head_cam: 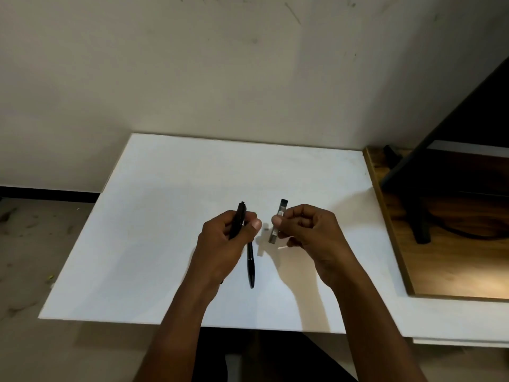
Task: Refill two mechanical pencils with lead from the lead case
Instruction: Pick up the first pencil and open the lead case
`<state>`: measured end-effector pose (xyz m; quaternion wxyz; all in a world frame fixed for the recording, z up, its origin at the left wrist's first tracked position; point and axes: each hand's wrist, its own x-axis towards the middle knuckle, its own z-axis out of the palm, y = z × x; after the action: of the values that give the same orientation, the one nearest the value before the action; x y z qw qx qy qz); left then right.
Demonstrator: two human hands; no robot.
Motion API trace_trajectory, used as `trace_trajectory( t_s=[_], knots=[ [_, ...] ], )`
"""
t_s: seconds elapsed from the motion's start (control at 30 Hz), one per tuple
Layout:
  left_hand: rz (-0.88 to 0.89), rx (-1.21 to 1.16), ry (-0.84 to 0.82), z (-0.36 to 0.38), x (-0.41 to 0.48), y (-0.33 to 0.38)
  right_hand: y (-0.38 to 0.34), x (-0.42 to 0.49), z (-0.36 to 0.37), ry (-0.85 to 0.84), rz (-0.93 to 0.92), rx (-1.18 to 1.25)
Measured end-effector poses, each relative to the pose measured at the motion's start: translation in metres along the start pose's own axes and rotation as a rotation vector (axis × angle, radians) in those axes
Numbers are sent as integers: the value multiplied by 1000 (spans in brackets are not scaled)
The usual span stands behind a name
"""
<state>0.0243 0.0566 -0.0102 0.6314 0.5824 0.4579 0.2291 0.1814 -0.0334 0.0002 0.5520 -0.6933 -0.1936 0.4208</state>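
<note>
Lead case and pencils held above the white board, ready for refilling.

The left hand is closed around one mechanical pencil, upper end raised; a second pencil shows just below the thumb — whether it lies on the board or hangs from the same grip cannot be told; the right hand pinches the lead case at mid-length between thumb and fingertips, remaining fingers curled, both forearms reaching forward and the hands close but apart; pencils and case are probably light, rigid and smooth — best gripped at the barrel; the leads inside are likely brittle.
</note>
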Motion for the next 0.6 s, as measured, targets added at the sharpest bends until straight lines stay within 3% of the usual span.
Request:
trace_trajectory(
  t_s=[0.2,0.37,0.6],
  knots=[
    [60,-14,-65,-2,-2,7,-5,-4,10,-176,24,139],
    [67,57,-32,-3,-2,5,-4,-4,9,-176,37,103],
    [29,57,-6,-1,-2,3,-4,0,9,-50,-66,223]
  ],
)
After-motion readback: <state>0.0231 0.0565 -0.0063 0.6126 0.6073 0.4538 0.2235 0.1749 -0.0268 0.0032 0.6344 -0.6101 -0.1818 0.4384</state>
